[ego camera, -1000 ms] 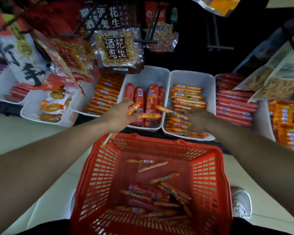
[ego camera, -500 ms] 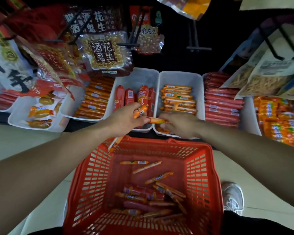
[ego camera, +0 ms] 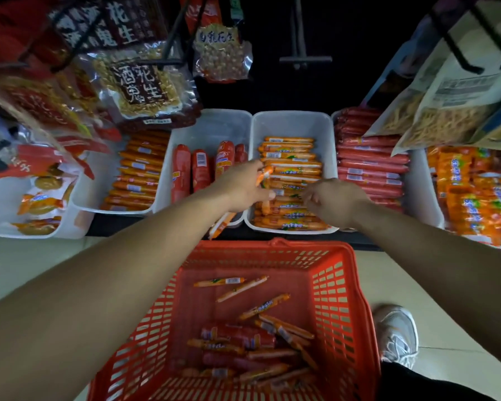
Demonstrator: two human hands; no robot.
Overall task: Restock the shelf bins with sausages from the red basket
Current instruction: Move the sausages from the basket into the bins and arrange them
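Note:
The red basket (ego camera: 344,285) stands low in the middle with several thin orange and some red sausages (ego camera: 252,340) loose on its bottom. Straight behind it, a white bin (ego camera: 289,123) holds stacked thin orange sausages (ego camera: 289,163). My left hand (ego camera: 240,186) hovers at this bin's left edge, shut on a few thin orange sausages (ego camera: 223,224); their ends stick out above and below the fist. My right hand (ego camera: 333,201) rests on the pile in the bin's front half, fingers curled downward. What lies under those fingers is hidden.
Left of the orange bin is a white bin (ego camera: 211,128) of fat red sausages, then one of orange sticks (ego camera: 139,172). A stack of long red sausages (ego camera: 370,166) lies to the right. Snack bags (ego camera: 145,85) hang overhead. My shoe (ego camera: 396,334) is beside the basket.
My right hand has taken a sausage from my left and gone right and forward onto the orange bin's pile. My left hand has shifted right toward that bin.

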